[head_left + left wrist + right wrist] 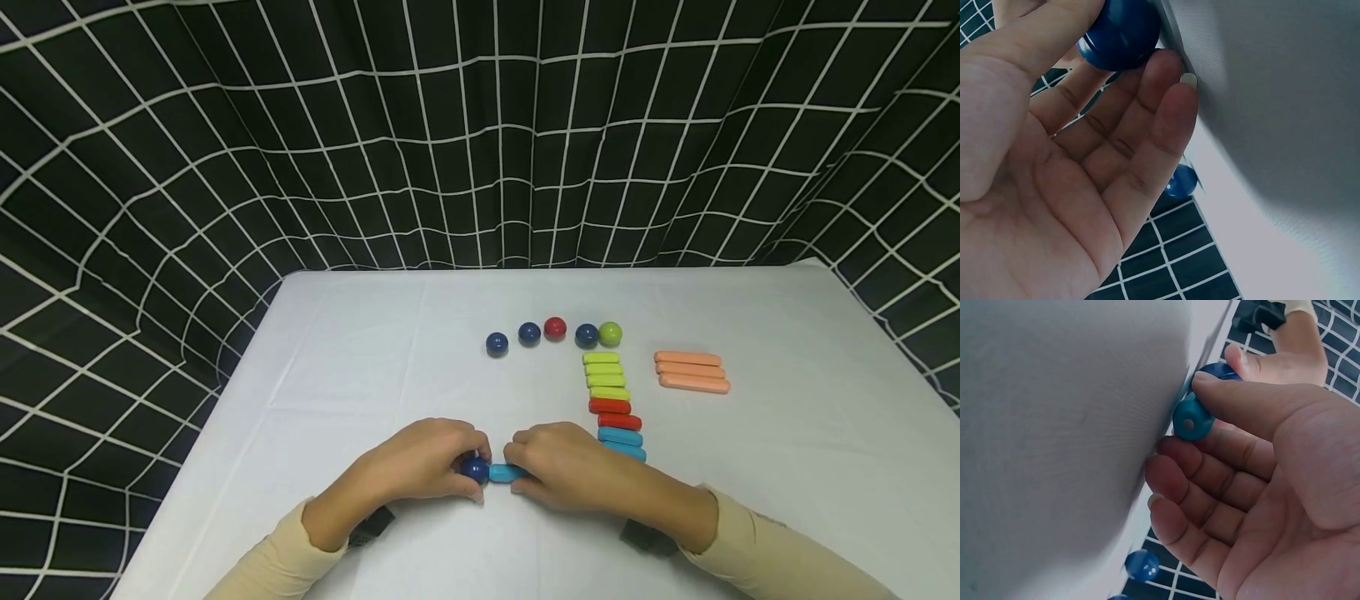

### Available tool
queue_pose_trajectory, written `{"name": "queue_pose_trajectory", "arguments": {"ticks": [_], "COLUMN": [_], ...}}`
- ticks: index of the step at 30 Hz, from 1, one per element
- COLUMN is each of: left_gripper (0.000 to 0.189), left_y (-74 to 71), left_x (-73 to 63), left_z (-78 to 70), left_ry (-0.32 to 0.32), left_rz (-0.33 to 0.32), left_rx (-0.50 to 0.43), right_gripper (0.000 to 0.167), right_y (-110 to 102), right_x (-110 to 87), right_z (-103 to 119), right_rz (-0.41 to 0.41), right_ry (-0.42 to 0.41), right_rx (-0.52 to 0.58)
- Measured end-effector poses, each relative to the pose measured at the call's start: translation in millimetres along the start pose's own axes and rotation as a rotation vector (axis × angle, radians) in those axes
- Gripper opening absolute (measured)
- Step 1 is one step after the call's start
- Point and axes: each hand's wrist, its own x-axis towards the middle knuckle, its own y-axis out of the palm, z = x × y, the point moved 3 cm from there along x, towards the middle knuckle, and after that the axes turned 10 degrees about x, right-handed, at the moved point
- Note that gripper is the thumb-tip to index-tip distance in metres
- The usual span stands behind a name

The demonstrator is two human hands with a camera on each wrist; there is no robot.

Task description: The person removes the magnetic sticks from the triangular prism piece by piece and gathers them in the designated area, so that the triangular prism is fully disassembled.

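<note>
Near the front of the white table, my left hand (423, 460) grips a glossy dark blue ball (475, 469) between thumb and fingers. My right hand (566, 467) pinches a short light blue stick (502, 473), whose left end meets the ball. Whether the two are joined cannot be told. In the left wrist view the ball (1124, 34) sits at the fingertips, with the palm bare. The right wrist view shows the stick (1192, 419) end-on, a small round mark at its centre, held by thumb and fingers; its far part is hidden.
Beyond the right hand runs a column of short sticks: several yellow-green (606, 381), two red (610, 407), two light blue (620, 437). Behind stand three dark blue balls (529, 334), a red ball (555, 328) and a green ball (611, 334). Three orange sticks (692, 370) lie farther right.
</note>
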Motion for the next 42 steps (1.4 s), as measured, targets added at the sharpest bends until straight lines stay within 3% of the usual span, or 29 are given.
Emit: {"name": "queue_pose_trajectory", "arguments": {"ticks": [20, 31, 42], "left_gripper": [0.035, 0.033, 0.033], "left_y": [-1.2, -1.4, -0.9], "left_x": [2.3, -1.5, -1.6], "left_z": [-1.5, 5.2, 2.4], "left_ry": [-0.014, -0.036, -0.041], "left_rz": [0.011, 0.003, 0.007], "left_rx": [-0.034, -0.028, -0.037], "right_gripper": [0.017, 0.019, 0.020], "right_y": [-3.5, -18.3, -20.1], "right_x": [-5.6, -30.1, -59.5], "right_z": [-3.2, -7.3, -17.6], "right_rz": [-0.017, -0.036, -0.057], "right_ry": [0.016, 0.100, 0.166], "right_rx": [0.061, 0.116, 0.110]}}
